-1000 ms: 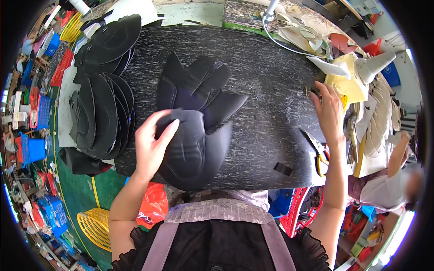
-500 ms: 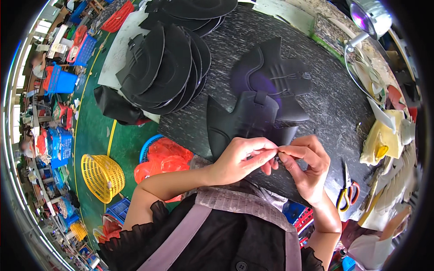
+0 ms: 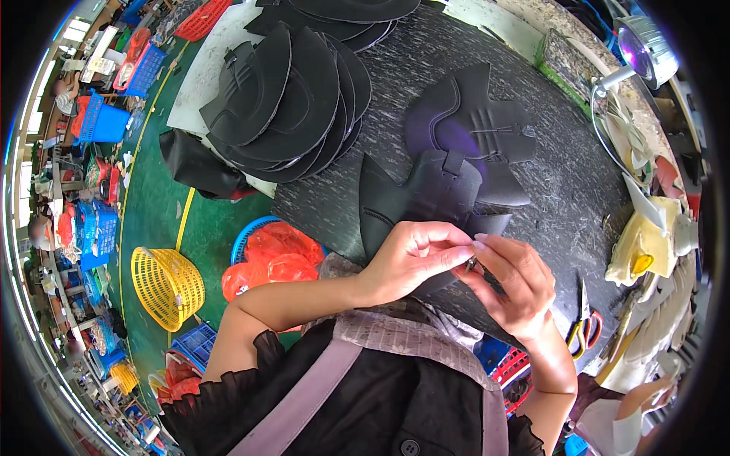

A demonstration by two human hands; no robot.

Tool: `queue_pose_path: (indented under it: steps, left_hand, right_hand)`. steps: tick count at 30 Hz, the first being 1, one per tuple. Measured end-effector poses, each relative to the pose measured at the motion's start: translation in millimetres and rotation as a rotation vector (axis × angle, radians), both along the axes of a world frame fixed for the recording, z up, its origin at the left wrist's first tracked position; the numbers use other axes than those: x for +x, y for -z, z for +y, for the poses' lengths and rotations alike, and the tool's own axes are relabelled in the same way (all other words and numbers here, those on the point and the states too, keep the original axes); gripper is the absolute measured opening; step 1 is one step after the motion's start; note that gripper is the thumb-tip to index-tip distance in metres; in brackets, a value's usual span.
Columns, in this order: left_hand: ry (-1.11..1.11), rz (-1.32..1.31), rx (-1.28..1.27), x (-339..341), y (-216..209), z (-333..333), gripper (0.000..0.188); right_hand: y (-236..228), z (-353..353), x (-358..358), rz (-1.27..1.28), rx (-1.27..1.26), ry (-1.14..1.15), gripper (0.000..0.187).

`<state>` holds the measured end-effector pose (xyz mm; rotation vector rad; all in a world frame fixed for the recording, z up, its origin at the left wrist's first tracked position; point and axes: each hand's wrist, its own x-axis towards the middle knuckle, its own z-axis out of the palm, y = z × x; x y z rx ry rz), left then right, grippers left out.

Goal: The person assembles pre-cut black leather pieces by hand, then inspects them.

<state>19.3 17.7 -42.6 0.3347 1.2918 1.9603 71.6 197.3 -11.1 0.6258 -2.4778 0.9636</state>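
Note:
My left hand and my right hand meet fingertip to fingertip above the near edge of the dark table. Both are closed in a pinch. A small shiny metal bit shows by the fingers of my right hand; its kind is too small to make out. What my left fingertips grip is hidden. Just beyond my hands lies a black moulded shoe upper piece with a small tab, partly covered by my left hand. It overlaps a second black upper piece farther back.
A stack of black upper pieces stands far left, with more behind. Scissors lie right of my right hand. A lamp, a yellow cloth and scraps line the right side. Left on the floor are a yellow basket and red bags.
The view has shifted slightly, moving the table things a little to the right. My right hand has turned, its fingers now bent over toward my left fingertips. Both hands stay together.

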Motion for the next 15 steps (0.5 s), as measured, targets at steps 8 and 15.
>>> queue_pose_path:
  steps: [8, 15]
  left_hand:
    - [-0.070, 0.048, -0.017, 2.5, 1.7, 7.7, 0.015]
    - [-0.005, 0.220, -0.131, -15.8, -3.9, 5.4, 0.015]
  right_hand:
    - [5.3, 6.6, -6.0, -0.455, -0.546, 0.015, 0.028]
    - [-7.8, 3.6, -4.4, -0.017, 0.233, 0.083, 0.026]
